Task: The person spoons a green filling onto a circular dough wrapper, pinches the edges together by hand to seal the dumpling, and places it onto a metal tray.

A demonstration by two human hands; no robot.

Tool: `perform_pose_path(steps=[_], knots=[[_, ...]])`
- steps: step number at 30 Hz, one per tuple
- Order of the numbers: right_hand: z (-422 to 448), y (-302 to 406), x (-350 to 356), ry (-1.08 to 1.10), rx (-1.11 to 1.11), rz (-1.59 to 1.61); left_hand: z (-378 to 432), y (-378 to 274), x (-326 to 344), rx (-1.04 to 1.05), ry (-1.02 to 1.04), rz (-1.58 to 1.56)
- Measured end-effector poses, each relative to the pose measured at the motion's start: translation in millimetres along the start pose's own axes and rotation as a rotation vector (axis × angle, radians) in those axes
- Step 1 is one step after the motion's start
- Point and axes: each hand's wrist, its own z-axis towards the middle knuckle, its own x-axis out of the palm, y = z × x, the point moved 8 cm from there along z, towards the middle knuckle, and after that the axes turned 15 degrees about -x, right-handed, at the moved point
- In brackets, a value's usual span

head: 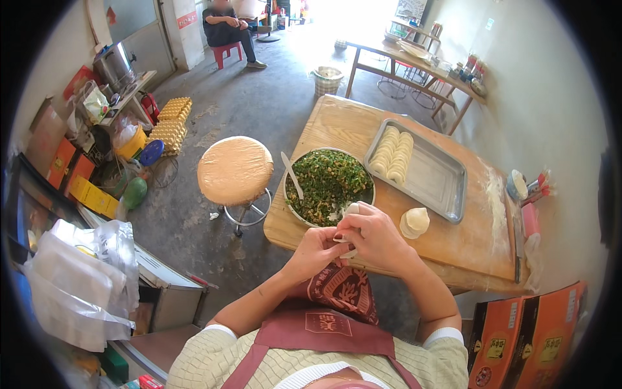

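Over the table's near edge, my left hand (318, 247) and my right hand (374, 234) meet, fingers pinching a small piece of pale dough (348, 254) mostly hidden by them. Another white bit (352, 209) shows by my right fingers; I cannot tell what it is. Just beyond is a round metal bowl (371, 194) of chopped green filling (323, 180), a white spatula (291, 175) leaning in it. To the right of my right hand sits a stack of round dough wrappers (415, 222). A metal tray (440, 177) farther back holds two rows of folded dumplings (392, 153).
Flour (494, 209) dusts the wooden table (335, 121); a knife (518, 248) lies along its right edge, near a small bowl (518, 185). A round stool (235, 170) stands at left. Plastic bags (80, 282) and boxes (527, 335) flank me. A person (228, 29) sits far back.
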Motion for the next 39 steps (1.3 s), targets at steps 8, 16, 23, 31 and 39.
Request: perform_pose_path(steps=[8, 16, 23, 31, 39], knots=[[1, 9, -1, -0.013, -0.120, -0.128, 7, 6, 1, 0.014, -0.011, 0.012], [-11, -2, -5, -0.102, -0.124, -0.154, 12, -1, 5, -0.033, 0.012, -0.031], [-16, -9, 5, 0.155, -0.111, -0.391, 10, -6, 6, 0.025, -0.023, -0.086], [-18, -14, 0, 0.133, -0.159, -0.368, 13, -13, 9, 0.016, -0.036, -0.009], [-23, -23, 1, 0.164, -0.046, -0.326, 10, -18, 4, 0.077, -0.125, 0.103]])
